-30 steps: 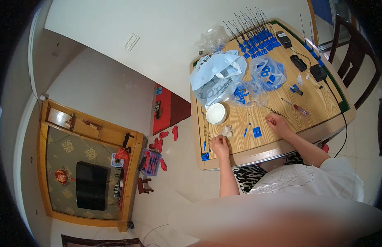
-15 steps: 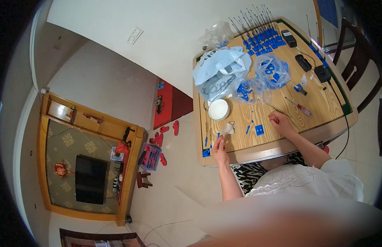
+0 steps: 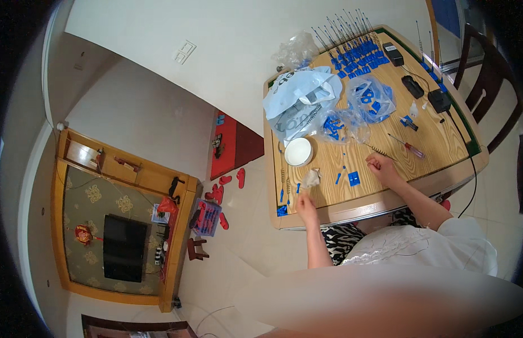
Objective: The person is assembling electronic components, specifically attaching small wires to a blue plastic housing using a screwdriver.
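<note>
My left hand is near the front left edge of the table, its fingers curled together. Just beyond its fingertips lie a crumpled whitish tissue or scrap of plastic and a small blue piece. Whether anything is pinched in those fingers is too small to see. Resting on the tabletop, my right hand is closed, and what it may hold is hidden. A dark coil spring lies just beyond it. Between my hands are a flat blue plate and a few small blue pins.
A white bowl stands beyond my left hand. Farther back are a pale blue bag, a clear bag of blue parts and rows of blue bases with upright springs. A screwdriver and black adapter lie right.
My left hand has drawn back slightly toward me and to the right, away from the small blue piece, which now shows on the table. My right hand stays almost still.
</note>
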Action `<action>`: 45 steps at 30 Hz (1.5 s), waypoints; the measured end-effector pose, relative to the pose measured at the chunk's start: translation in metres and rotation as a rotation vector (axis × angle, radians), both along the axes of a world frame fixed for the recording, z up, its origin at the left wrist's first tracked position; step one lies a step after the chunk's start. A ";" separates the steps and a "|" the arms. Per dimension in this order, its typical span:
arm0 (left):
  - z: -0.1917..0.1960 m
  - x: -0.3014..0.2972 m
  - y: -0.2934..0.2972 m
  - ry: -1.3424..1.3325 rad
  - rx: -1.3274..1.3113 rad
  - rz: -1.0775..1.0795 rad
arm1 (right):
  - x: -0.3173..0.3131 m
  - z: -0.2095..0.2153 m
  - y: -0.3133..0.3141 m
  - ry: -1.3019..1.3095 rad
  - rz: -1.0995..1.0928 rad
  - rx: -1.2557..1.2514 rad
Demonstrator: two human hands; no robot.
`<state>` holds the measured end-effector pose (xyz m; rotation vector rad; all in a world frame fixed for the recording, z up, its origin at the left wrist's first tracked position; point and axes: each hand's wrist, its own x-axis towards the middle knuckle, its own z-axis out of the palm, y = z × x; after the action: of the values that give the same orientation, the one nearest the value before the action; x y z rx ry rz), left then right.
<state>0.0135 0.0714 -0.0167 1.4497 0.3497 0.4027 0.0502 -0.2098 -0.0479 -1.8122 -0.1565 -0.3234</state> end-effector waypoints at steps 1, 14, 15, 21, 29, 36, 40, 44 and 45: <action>0.000 0.001 -0.009 0.000 0.000 -0.004 | 0.000 0.000 -0.001 -0.014 -0.003 -0.017; -0.032 0.050 -0.052 -0.005 0.930 -0.293 | -0.004 0.008 0.003 -0.026 0.007 0.010; -0.035 0.048 -0.046 0.091 0.540 -0.353 | -0.004 0.010 0.004 -0.026 0.005 0.014; -0.017 0.031 -0.069 0.141 -0.064 -0.442 | -0.004 0.006 -0.005 0.032 -0.015 0.006; -0.024 0.034 -0.077 -0.018 0.054 -0.456 | -0.002 0.004 0.000 0.012 0.000 0.068; -0.030 0.034 -0.084 -0.048 0.257 -0.421 | -0.002 0.003 0.000 -0.041 0.000 0.072; -0.030 0.034 -0.088 -0.045 0.284 -0.442 | 0.000 0.000 0.000 -0.047 0.005 0.096; -0.030 0.031 -0.091 -0.071 0.373 -0.406 | -0.001 -0.001 0.001 -0.039 0.015 0.105; -0.030 0.031 -0.090 -0.070 0.396 -0.405 | -0.001 0.000 0.001 -0.040 0.017 0.106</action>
<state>0.0442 -0.0186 -0.0467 1.8393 -0.0914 0.1962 0.0495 -0.2085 -0.0480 -1.6991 -0.1792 -0.3498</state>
